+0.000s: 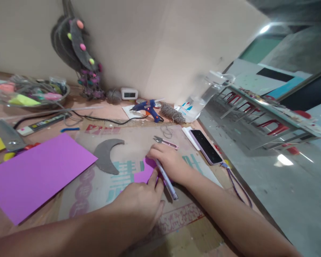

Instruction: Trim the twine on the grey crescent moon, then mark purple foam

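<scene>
My right hand (pixel 169 162) is closed around a slim, pale purple pen (pixel 167 182), its back end slanting toward me. The pen's tip is hidden behind the fingers. Beneath both hands lies a small cut piece of purple craft sheet (pixel 144 175), partly covered. My left hand (pixel 141 201) presses on this piece with its fingers stretched out and slightly apart. Left of the hands is a grey crescent shape (pixel 105 157). A larger purple sheet (pixel 40 175) lies farther left. Just beyond my right hand are small pink-handled thread snips (pixel 166 142).
A blue glue gun (pixel 148 109) rests near the wall, its cord running left. A phone (pixel 207 146) and a water bottle (pixel 200 94) stand toward the table's right edge. Scissors (pixel 10 135), a utility knife (pixel 44 123) and a filled metal bowl (pixel 66 93) are at left.
</scene>
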The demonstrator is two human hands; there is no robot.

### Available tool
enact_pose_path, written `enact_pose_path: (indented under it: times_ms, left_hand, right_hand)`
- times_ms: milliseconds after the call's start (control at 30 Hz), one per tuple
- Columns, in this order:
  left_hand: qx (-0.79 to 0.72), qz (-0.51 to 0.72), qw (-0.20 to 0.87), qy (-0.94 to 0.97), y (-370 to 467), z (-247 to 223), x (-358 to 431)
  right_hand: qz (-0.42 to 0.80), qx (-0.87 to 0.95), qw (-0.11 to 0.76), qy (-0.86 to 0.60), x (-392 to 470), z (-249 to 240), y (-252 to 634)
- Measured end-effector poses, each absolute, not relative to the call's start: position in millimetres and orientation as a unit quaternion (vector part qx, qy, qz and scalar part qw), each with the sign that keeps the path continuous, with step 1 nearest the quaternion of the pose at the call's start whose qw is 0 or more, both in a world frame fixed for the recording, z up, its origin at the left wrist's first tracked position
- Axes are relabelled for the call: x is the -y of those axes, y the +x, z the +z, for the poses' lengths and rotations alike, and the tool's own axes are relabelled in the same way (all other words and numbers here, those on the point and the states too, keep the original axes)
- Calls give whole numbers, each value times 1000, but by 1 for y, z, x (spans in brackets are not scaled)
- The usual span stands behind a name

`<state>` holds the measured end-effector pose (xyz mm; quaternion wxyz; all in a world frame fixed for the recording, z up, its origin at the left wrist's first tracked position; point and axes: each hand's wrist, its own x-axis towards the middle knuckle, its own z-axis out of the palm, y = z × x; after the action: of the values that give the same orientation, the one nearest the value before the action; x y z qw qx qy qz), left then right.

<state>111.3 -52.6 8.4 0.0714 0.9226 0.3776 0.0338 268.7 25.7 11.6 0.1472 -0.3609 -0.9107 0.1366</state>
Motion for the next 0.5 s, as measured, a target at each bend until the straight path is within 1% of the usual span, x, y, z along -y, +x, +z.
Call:
enact_pose_path:
  times_ms: [67,200,300,400,433,500]
  left_hand:
    - [-374,30,61,925,112,8,53]
    - [-354,-8,68,933,115,6,48]
    - [-370,-27,84,925,118,3,43]
    - [-372,-21,78,925,119,-1,41]
    - [-368,-15,72,927,118,-1,42]
    - [-356,-1,64,932,116,0,44]
  right_hand:
    - [135,908,150,-368,-24,14,268]
    - [196,878,156,-408,-18,22,270]
    - [162,886,175,-399,-22,18,271]
    - [110,883,235,-392,-32,8,273]
    - [110,872,258,-400,-34,5,274]
    - [152,823,331,-435,-37,4,278]
